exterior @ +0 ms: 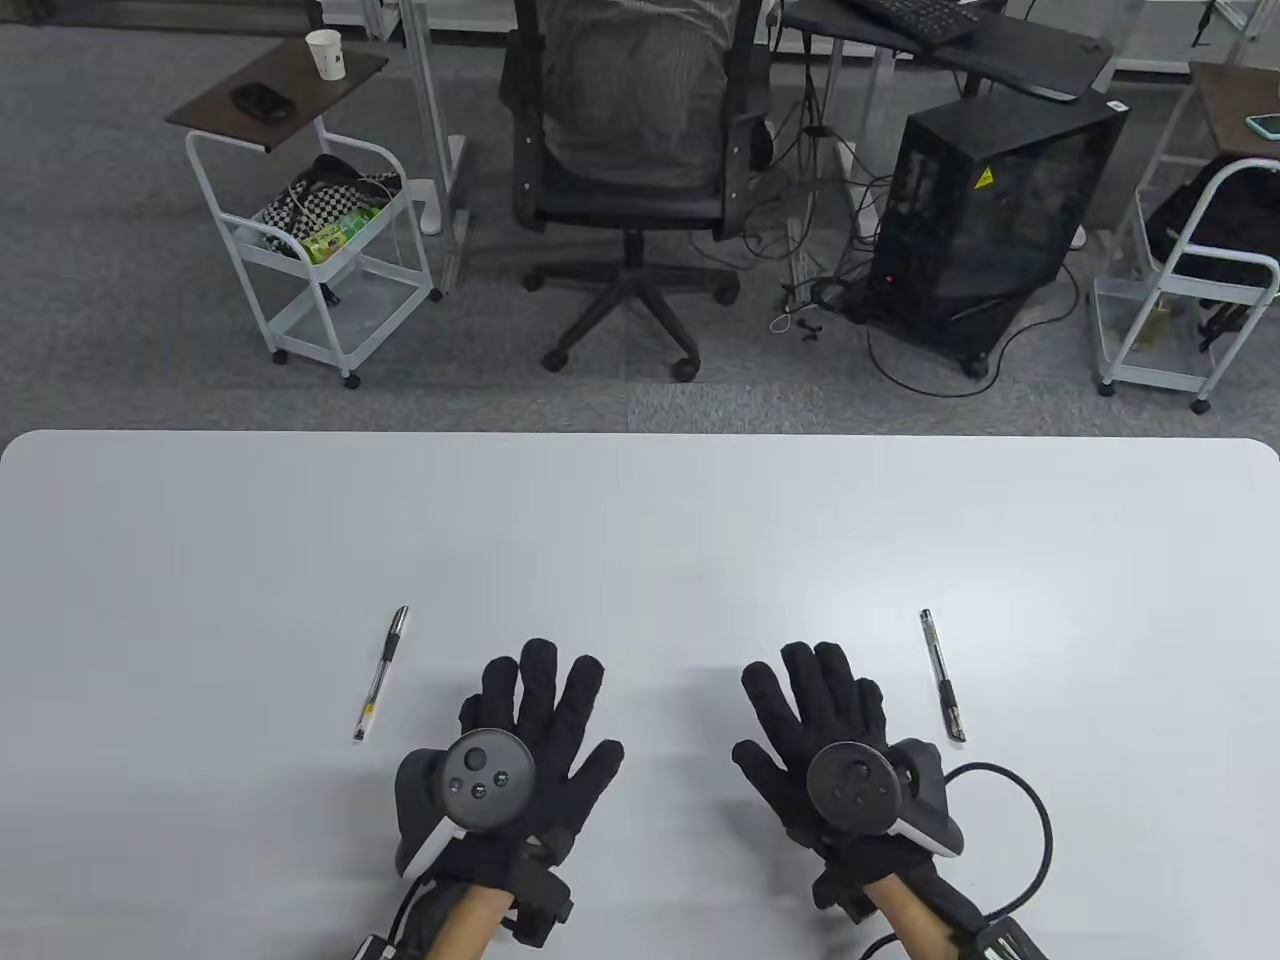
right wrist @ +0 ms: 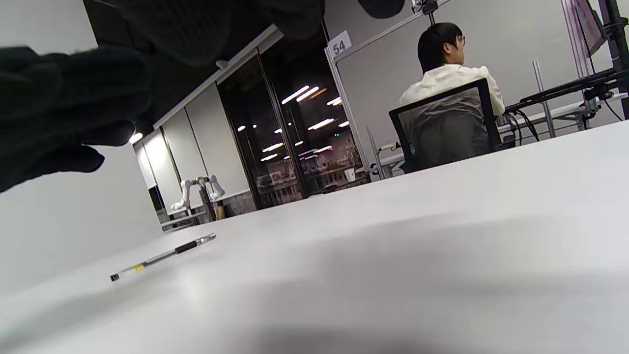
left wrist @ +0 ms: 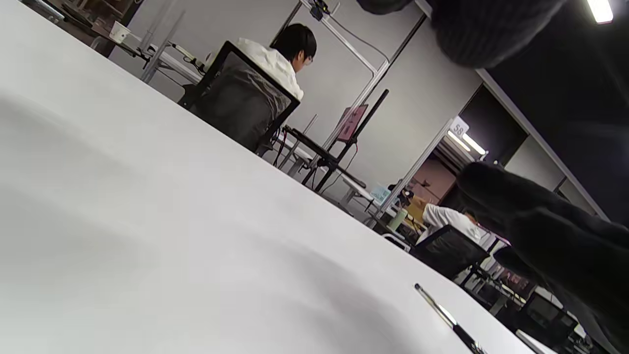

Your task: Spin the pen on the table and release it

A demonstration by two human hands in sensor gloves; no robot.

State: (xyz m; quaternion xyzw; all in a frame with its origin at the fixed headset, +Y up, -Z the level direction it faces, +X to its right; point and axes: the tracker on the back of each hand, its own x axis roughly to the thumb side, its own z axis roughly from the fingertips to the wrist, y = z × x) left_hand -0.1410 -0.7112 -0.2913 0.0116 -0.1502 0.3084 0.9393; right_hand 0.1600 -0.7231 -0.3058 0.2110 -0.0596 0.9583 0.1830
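Hands: left [exterior: 520, 745], right [exterior: 830, 745] spread flat, between two pens.

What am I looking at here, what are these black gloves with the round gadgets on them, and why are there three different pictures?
These are a person's two hands in black sensor gloves. The round gadget strapped on the back of each is a motion tracker; the fingers do not hold it. The big picture looks down on a white table from above: the left hand and the right hand are spread open, palms down, holding nothing. The other two pictures come from small cameras on each wrist, so they look tilted and low across the tabletop, with dark glove fingers at the edges. Two pens lie on the table: the left pen outside the left hand and the right pen outside the right hand. Neither pen is touched.
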